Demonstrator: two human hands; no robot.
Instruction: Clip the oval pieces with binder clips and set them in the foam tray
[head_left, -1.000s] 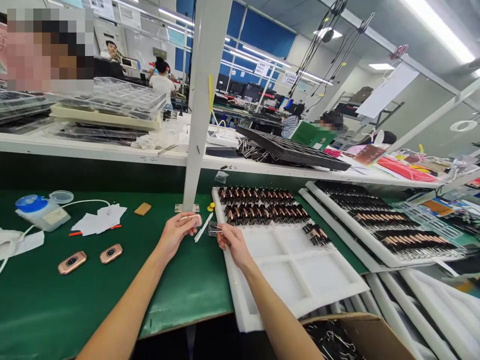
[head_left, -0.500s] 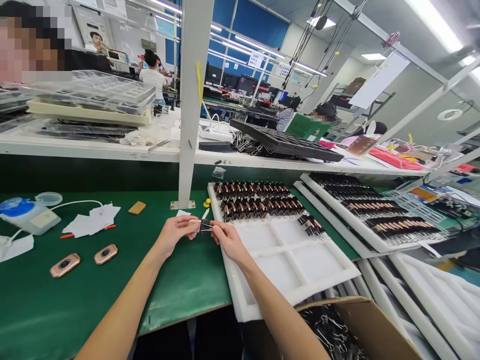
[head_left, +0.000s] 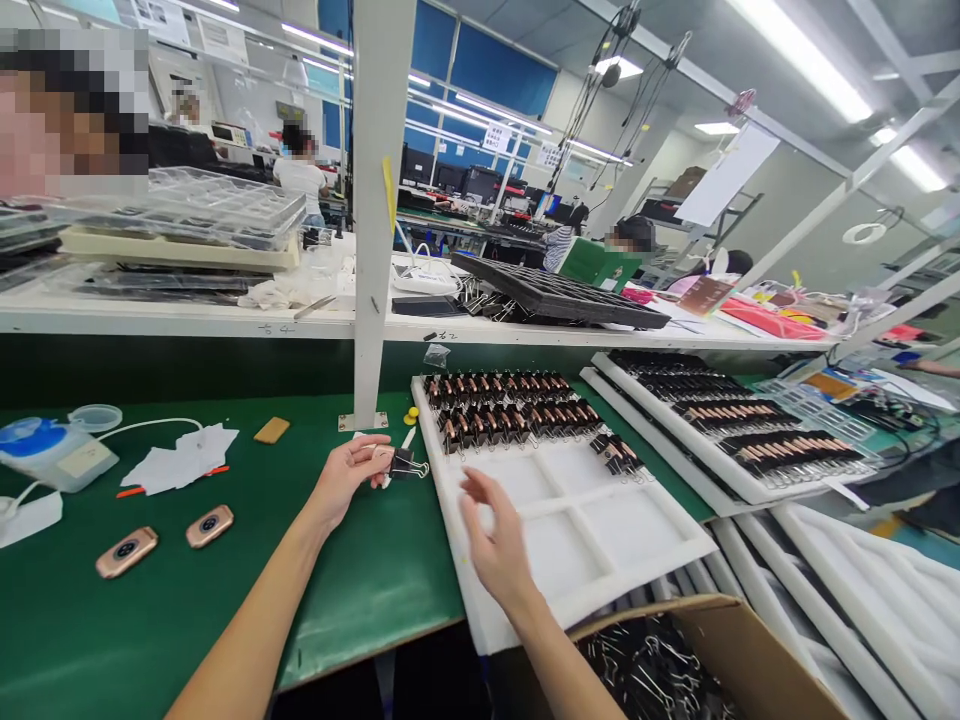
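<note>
My left hand is closed on a rose-gold watch case, mostly covered by the fingers. A black binder clip is clamped on the case, its wire handles pointing right. My right hand is off the clip, fingers apart and slightly blurred, over the left part of a white foam tray. Rows of clipped watch cases stand in the tray's far compartments, and a smaller group sits at its right. Two more rose-gold watch cases lie on the green mat to the left.
A cardboard box full of binder clips stands at the front right. Further right are a second filled foam tray and stacked foam trays. A white post rises behind my left hand. A bottle stands far left.
My right hand has let go of the binder clip's handles and moved right and toward me, opening. My left hand still holds the watch case, now with the clip on it.
</note>
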